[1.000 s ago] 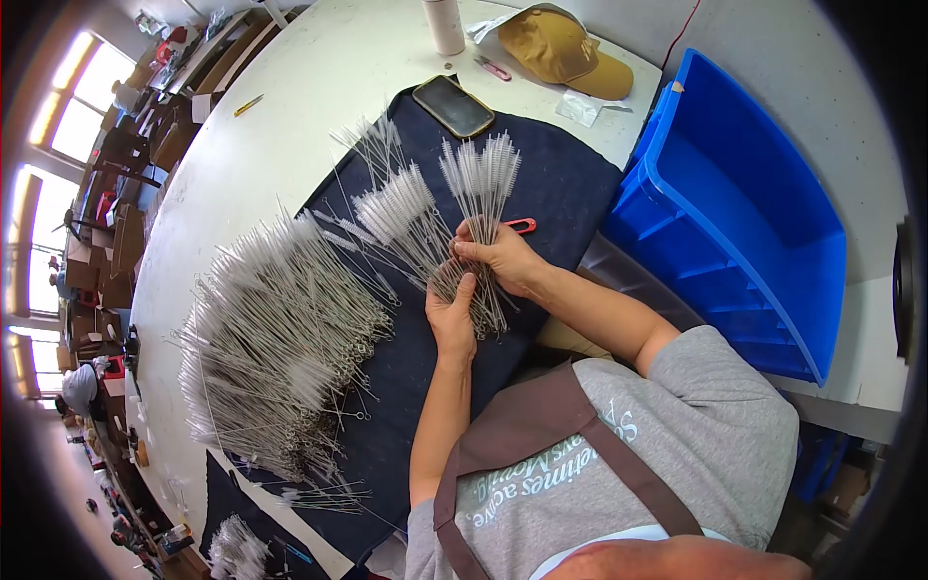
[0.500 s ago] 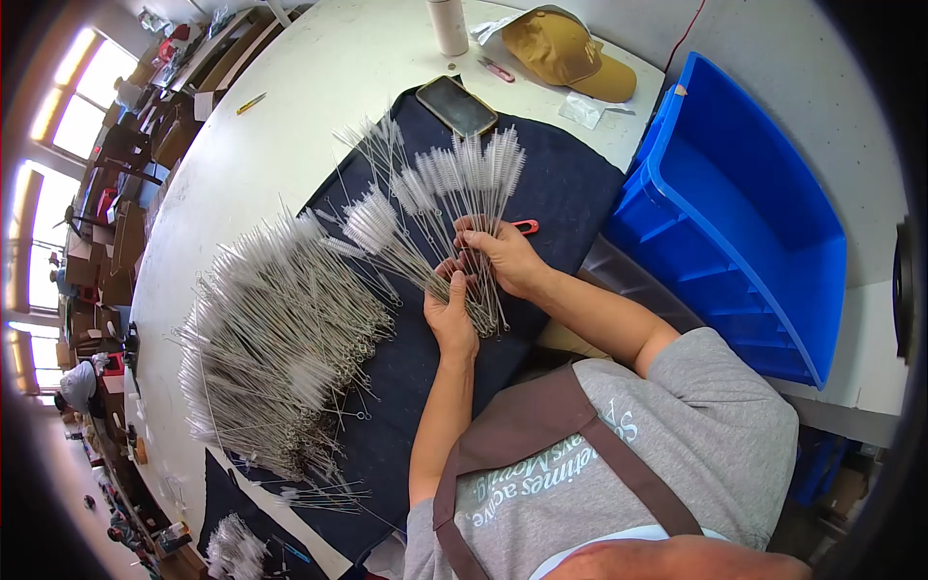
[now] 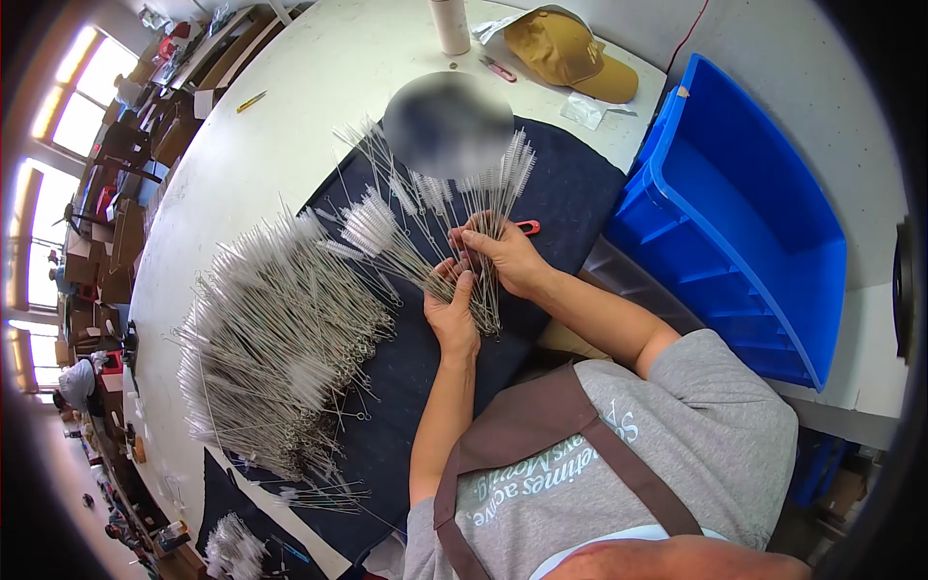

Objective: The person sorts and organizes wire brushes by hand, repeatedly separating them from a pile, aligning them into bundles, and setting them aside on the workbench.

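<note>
My left hand (image 3: 452, 314) is closed around the wire handles of a bunch of straw brushes (image 3: 371, 224), whose white bristles point up and left. Beside it, my right hand (image 3: 507, 259) pinches a second, fanned bunch of straw brushes (image 3: 523, 159) by the wires, bristles upward. The looped wire ends come together below both hands. A large pile of similar brushes (image 3: 280, 329) lies to the left on a dark cloth (image 3: 406, 425). Behind my right hand rests a red-handled tool (image 3: 528, 227), partly hidden. A round blurred patch covers the bristle tops and the cloth above them.
A blue bin (image 3: 754, 222) stands to the right of the white table (image 3: 242, 164). At the back are a mustard cap (image 3: 556, 48), a white bottle (image 3: 449, 27) and small pink-handled snips (image 3: 500, 70). A yellow pen-like item (image 3: 251, 101) lies far left.
The brushes in my right hand have shifted slightly, and my hands have barely moved. A blurred patch now hides the area where the phone was visible.
</note>
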Demonstrator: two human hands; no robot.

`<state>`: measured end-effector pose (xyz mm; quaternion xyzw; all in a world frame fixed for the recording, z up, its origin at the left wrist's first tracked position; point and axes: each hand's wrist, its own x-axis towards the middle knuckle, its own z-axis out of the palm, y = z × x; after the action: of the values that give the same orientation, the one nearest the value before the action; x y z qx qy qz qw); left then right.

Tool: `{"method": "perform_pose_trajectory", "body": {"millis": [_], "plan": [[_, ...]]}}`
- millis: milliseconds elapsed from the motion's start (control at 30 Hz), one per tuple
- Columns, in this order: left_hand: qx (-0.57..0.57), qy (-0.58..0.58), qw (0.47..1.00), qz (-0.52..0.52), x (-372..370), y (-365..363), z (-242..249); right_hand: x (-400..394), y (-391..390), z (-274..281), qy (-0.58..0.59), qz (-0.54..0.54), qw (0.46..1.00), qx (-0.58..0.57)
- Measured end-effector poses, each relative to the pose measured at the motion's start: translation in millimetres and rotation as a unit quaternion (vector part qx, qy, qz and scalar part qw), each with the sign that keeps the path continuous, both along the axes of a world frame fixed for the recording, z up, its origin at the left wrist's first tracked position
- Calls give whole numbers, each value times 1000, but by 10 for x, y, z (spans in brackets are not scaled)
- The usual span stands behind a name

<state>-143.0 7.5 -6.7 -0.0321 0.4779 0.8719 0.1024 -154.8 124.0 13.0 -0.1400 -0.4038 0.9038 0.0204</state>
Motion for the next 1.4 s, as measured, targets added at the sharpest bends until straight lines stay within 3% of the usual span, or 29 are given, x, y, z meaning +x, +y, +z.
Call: {"method": "perform_pose_trajectory", "body": {"millis": [400, 500, 900, 1100, 1400], "plan": [[27, -21, 999, -21, -28, 20, -15, -29, 28, 23, -19, -10, 999, 37], [26, -10, 999, -21, -44, 8, -98, -37, 10, -5, -9, -29, 1000, -4], [43, -25, 996, -75, -77, -6, -121, -55, 55, 115, -31, 59, 997, -28], [94, -50, 988, -115, -119, -91, -131, -86, 46, 9, -23, 46, 998, -33], [39, -2, 995, -91, -127, -99, -128, -78, 34, 98, -18, 63, 995, -73]]}}
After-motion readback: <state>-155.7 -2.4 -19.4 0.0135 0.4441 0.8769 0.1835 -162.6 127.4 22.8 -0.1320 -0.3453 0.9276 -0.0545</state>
